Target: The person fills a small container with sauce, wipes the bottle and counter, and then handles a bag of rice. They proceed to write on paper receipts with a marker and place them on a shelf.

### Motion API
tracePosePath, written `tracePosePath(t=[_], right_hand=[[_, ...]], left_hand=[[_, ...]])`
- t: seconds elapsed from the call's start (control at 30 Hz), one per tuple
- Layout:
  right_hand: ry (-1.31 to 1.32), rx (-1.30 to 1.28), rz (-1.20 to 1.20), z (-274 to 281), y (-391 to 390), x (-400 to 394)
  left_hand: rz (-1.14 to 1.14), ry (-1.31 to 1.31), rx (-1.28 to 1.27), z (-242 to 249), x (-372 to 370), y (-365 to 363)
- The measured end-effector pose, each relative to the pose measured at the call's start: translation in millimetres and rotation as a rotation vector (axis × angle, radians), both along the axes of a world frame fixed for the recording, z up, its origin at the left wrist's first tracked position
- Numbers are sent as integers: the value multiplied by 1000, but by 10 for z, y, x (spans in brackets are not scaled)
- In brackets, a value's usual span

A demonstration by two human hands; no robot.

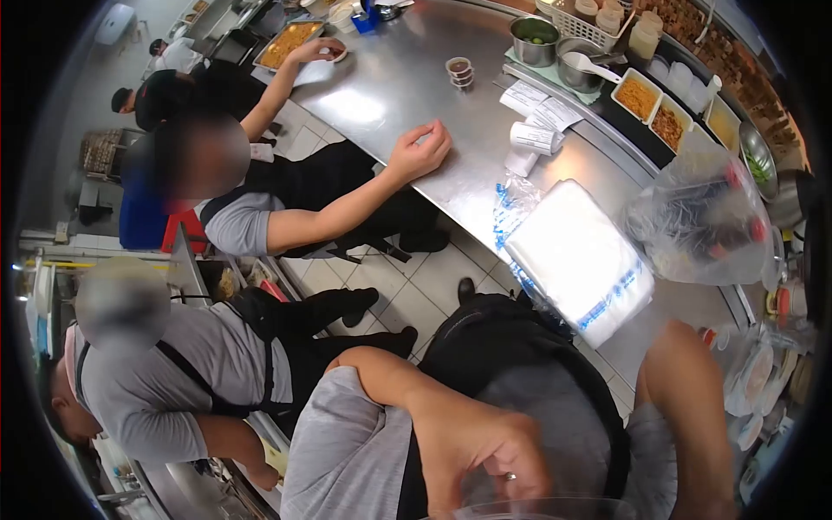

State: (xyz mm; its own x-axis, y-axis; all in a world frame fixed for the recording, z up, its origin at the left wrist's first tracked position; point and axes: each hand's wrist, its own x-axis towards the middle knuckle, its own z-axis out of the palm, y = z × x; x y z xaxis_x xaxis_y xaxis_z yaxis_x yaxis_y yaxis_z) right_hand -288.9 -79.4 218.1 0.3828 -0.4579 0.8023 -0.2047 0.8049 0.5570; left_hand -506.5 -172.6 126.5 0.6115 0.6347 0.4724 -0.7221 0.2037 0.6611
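Low in the head view, my left hand is bent in front of my torso, its fingers curled in just above the rim of a clear plastic item at the bottom edge. Whether those fingers grip it is hard to make out. My right forearm comes down at the lower right, and its hand is outside the frame. Ahead of me, a stack of white plastic bags with blue print lies on the steel counter. Beside it stands a clear bag with dark bottles with red caps inside.
A co-worker's hand hangs over the counter edge at my left; another person stands behind. Paper receipts, stacked sauce cups, food trays, metal pots and a tray of orange food are on the counter.
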Motion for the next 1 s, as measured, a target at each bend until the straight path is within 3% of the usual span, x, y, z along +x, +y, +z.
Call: tracePosePath(t=[0.1, 0.17, 0.2, 0.27, 0.4, 0.43, 0.5, 0.53, 0.57, 0.6, 0.67, 0.7, 0.73, 0.77, 0.8, 0.83, 0.9, 0.97, 1.0], right_hand=[[-214, -61, -105, -37, 37, -78], [30, -92, -95, -61, 109, -310], [26, -93, -106, -76, 150, -418], [-17, -157, 305, -108, 201, -618], [-239, -88, 334, -211, 110, -781], [-402, -85, 675, -260, 17, -804], [-705, -177, 992, -308, -5, -859], [-777, -137, 1287, -367, 184, -1014], [-829, -250, 1377, -487, 362, -1153], [-737, -574, 1306, -694, 476, -1315], [-486, -1460, 721, -1162, 632, -1786], [-777, -1810, 84, -1301, 1014, -1953], [-895, -2127, 59, -1847, 1290, -2007], [-950, -2342, -71, -2296, 1460, -2105], [-946, -2498, -242, -2581, 1543, -2242], [-834, -2573, -221, -2753, 1598, -2372], [-709, -2638, -203, -3023, 1697, -2480], [-747, -2532, 138, -3235, 1722, -2491], [-740, -2532, 142, -3234, 1686, -2462]], left_hand=[[-36, -11, 1, -20, -86, 132], [-66, -17, 2, -21, -145, 215], [-73, -16, 5, -18, -193, 241], [-94, -11, 6, -27, -293, 294], [-160, 3, 23, -50, -620, 394], [-182, 11, 37, -40, -742, 418], [-189, 61, 82, -25, -1043, 511], [-149, 127, 121, -34, -1226, 567], [-38, 270, 169, -50, -1425, 640], [148, 474, 200, -102, -1603, 730], [672, 864, 32, -524, -1837, 1056], [1000, 778, -104, -1054, -1845, 1379], [1176, 934, -246, -1501, -1894, 1630], [1192, 984, -364, -1901, -1899, 1863], [1207, 1039, -477, -2133, -1872, 2014], [1197, 1028, -462, -2160, -1798, 2056], [1199, 1279, -241, -2174, -1660, 2095], [1132, 1328, -151, -2284, -1671, 2142], [1074, 1378, -73, -2370, -1679, 2158]])
